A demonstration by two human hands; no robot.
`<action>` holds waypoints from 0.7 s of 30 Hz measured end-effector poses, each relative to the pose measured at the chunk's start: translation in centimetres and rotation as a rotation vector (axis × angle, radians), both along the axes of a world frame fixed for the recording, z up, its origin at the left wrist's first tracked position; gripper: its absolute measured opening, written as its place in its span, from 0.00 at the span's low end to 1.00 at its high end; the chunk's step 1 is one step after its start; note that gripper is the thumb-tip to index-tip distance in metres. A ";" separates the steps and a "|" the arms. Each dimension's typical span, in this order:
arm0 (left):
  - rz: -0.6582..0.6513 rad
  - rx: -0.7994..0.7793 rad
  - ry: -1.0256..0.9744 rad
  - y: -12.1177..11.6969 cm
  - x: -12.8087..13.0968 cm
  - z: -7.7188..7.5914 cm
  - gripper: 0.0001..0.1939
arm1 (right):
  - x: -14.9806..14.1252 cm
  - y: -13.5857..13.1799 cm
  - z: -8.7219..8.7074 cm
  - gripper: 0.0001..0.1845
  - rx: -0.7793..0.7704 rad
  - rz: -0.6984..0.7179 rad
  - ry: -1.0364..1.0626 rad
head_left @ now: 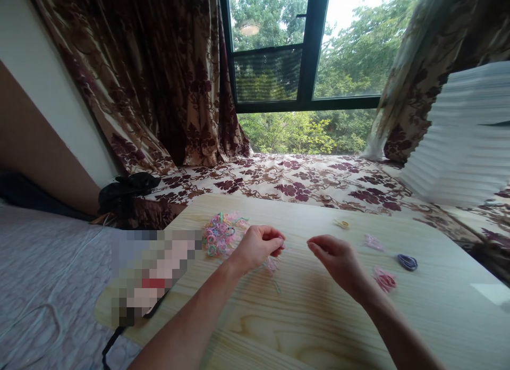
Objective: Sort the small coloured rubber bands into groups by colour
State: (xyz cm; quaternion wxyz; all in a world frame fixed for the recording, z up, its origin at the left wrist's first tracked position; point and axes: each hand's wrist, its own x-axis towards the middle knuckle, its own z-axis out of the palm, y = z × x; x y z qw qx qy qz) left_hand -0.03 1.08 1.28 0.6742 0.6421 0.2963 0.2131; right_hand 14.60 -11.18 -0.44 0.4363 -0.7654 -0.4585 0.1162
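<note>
My left hand (260, 245) is curled into a pinch above the light wooden table (303, 317), holding small pale rubber bands (272, 265) that dangle below its fingers. Just left of it lies a heap of mixed pastel rubber bands (218, 234). My right hand (338, 259) hovers a short way to the right, fingers pinched together; I cannot make out what is between them. Sorted little piles lie to its right: a yellow pile (341, 223), a pale pink pile (373, 242), a blue pile (407, 261) and a pink pile (384, 279).
A blurred-out object (151, 274) rests on the table's left end, with a black strap hanging off the edge. A floral-covered window seat (303, 181) runs behind the table, with curtains, a black cloth bundle (125, 192) and a white pleated shade (462, 141) nearby.
</note>
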 end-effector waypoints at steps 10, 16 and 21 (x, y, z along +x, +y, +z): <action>-0.033 0.000 0.006 0.0 0.1 -0.4 0.03 | 7.1 -4.5 2.6 0.17 -0.056 -0.502 -0.202; -0.042 -0.004 0.024 -0.2 -0.1 0.0 0.04 | 7.8 -4.7 2.0 0.15 -0.174 -0.427 -0.223; -0.041 0.013 0.041 -0.2 -0.1 0.0 0.05 | 6.0 -3.6 1.4 0.15 -0.214 -0.256 -0.280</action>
